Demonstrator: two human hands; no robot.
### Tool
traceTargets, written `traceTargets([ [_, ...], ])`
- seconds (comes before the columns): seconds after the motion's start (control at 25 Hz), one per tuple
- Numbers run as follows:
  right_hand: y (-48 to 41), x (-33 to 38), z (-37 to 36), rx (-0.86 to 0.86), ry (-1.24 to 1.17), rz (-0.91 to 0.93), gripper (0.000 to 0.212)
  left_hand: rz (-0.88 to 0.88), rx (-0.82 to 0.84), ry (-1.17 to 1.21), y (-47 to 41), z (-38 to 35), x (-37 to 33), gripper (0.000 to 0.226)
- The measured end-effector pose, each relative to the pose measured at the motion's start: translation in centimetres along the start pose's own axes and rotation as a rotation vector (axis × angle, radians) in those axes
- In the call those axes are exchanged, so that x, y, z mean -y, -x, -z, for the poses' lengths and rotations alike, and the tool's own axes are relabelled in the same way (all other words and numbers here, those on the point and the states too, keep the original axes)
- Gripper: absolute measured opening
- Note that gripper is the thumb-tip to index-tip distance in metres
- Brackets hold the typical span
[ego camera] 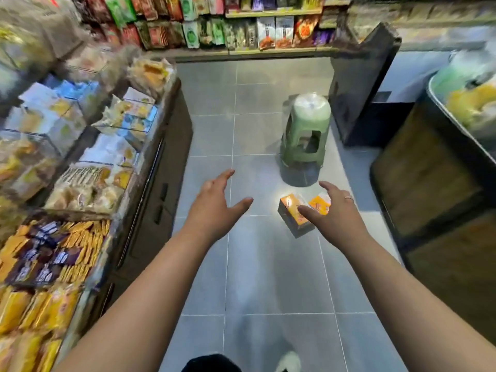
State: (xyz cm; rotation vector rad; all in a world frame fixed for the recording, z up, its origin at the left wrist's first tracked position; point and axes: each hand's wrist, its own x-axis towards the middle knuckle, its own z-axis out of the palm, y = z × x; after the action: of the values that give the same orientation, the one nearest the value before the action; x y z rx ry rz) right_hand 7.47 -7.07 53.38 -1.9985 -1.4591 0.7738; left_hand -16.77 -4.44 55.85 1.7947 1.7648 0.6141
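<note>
While both bare forearms are hanging outstretched over the grey tiled floor (255, 277) of a shop aisle, the right hand (332, 214) is hovering over an orange carton (291, 210) that is lying on the tiles. Its grip is standing apart: the thumb is pointing left across the carton's top and the fingers are arching loosely above, clasping nothing. Whether the thumb is touching the carton I cannot tell. A second orange carton (320, 204) is showing just beside the first, partly hidden under that palm. A ring (348, 197) is sitting on one finger of the right hand. The left hand (214, 208) is hovering well to the left of the cartons, palm down. Its grip is also spread apart, with fingers straight and thumb splayed toward the right, holding nothing.

Beyond the cartons a green plastic stool (306, 130) is standing upright on the floor, with clear film covering its seat. Along the left a display bench (163, 162) is carrying compartments of wrapped snack packets (88, 189). Shelves (271, 14) of packaged goods are running across the far wall. On the right a dark wooden cabinet (429, 189) is standing, and above it a metal basin (436, 98) is holding yellow and green goods. A pale shoe (288, 362) is showing at the bottom edge.
</note>
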Motion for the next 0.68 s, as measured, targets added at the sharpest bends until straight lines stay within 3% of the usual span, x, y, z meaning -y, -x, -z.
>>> traceTargets([
  [0.28,-12.5,-2.6,-1.9,-0.105,-0.039,-0.199,0.074,-0.094,0.171,-0.001,-17.1,-4.2,-1.1,0.081],
  [0.52,-22.3,-2.1,-4.3,-0.279,-0.093,-0.416,0.074,-0.328,0.356,-0.111,-32.8,-7.5,-2.3,0.084],
  [0.68,-27.5,-3.7,-5.8,-0.397,-0.157,-0.575,0.087,-0.43,0.493,-0.196,-41.4,-11.7,-3.3,0.086],
])
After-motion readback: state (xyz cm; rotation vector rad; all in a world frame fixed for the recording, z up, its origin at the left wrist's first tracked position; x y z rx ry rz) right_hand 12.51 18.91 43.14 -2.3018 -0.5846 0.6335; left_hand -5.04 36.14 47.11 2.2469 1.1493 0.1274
